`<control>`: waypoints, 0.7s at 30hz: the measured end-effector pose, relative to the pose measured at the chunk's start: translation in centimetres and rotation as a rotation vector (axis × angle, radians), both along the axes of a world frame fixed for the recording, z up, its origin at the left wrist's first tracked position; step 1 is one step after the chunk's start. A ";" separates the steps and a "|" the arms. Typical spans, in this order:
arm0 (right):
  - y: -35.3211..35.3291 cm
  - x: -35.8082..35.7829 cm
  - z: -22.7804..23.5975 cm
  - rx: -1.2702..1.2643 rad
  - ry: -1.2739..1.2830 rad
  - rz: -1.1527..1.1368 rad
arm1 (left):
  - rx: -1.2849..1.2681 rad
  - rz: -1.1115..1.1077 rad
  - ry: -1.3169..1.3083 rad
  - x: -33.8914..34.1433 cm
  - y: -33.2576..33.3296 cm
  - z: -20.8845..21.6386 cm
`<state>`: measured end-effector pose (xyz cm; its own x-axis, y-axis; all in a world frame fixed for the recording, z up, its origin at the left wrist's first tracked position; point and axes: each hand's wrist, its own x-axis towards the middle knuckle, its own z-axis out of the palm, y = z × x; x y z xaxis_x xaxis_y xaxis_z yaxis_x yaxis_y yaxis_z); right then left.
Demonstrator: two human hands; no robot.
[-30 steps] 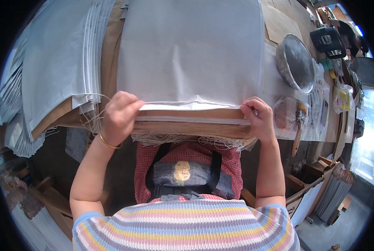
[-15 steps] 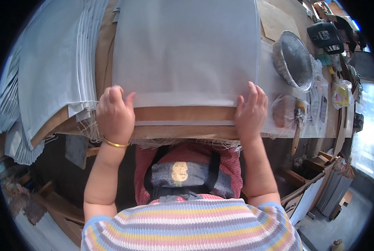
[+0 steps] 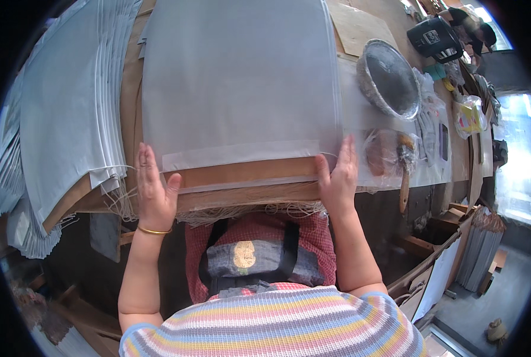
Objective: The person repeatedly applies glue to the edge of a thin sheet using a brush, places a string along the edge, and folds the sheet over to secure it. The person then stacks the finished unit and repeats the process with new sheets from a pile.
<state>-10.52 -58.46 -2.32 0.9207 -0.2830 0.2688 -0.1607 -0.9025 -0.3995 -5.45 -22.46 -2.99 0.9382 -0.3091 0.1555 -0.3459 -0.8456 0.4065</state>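
Observation:
A large whitish paper sheet (image 3: 236, 89) lies in front of me, with a paler strip (image 3: 242, 153) along its near edge and a brown band (image 3: 247, 172) showing below. A thin white cord pokes out near each end of that strip. My left hand (image 3: 155, 190) is at the near left corner, its fingers straight and thumb apart. At the near right corner, my right hand (image 3: 340, 178) is also open, fingers pointing away from me along the side edge. Neither hand holds anything; both appear to touch the edges. More sheets seem to lie beneath the top one.
Left stands a fanned pile of similar papers (image 3: 63, 113) with loose cords. To the right are a crusted bowl (image 3: 389, 80), a brush (image 3: 404, 172) on clear plastic, and a black jug (image 3: 437, 39). A person (image 3: 476, 30) is at the far right. White cords hang below the table edge.
Both hands have opened from curled fingers to straight ones, flat along the sides of the paper. The pale strip now lies with cord ends showing at its corners. The view has shifted slightly.

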 end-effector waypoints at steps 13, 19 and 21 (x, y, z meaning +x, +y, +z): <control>-3.6 -1.6 7.0 1.338 0.136 0.140 | -0.824 0.375 0.572 -1.4 1.2 1.3; 2.7 0.5 1.4 0.674 0.024 0.217 | -0.094 0.098 -0.491 -2.0 3.7 5.6; 6.5 2.6 1.2 0.709 -0.028 0.321 | -0.093 0.275 -0.511 -3.1 7.5 6.3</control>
<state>-7.92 -51.97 -1.16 0.9821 -0.1166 0.1479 0.0843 -0.4303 -0.8987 -8.53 -14.96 3.27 0.7807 -0.0281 0.6243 -0.2906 -0.9007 0.3229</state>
